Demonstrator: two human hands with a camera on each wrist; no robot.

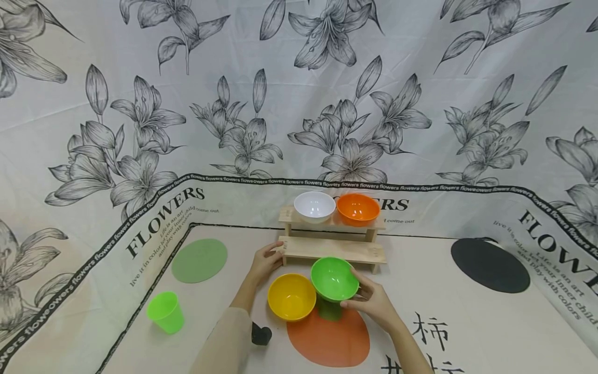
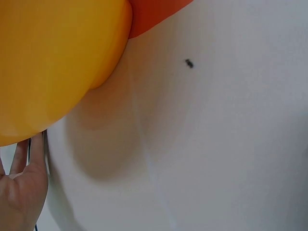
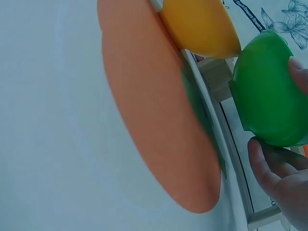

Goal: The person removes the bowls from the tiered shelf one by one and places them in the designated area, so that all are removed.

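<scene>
My right hand [image 1: 372, 299] grips a green bowl [image 1: 333, 279] by its right side, thumb near the lower rim and fingers around the back. In the right wrist view the green bowl [image 3: 267, 91] is raised over the table, with a fingertip on its side. A yellow bowl [image 1: 291, 297] stands close to its left, rims side by side. My left hand [image 1: 265, 265] reaches past the yellow bowl, its fingertips right at the left end of a two-tier wooden rack [image 1: 327, 247]. In the left wrist view the yellow bowl [image 2: 53, 62] covers those fingertips.
A white bowl [image 1: 314, 206] and an orange bowl [image 1: 358, 209] sit on the rack's upper tier. At left are a green cup [image 1: 167, 312] and a green circle [image 1: 200, 261] on the cloth. An orange circle [image 1: 329, 340] lies in front; a black circle [image 1: 490, 266] is at right.
</scene>
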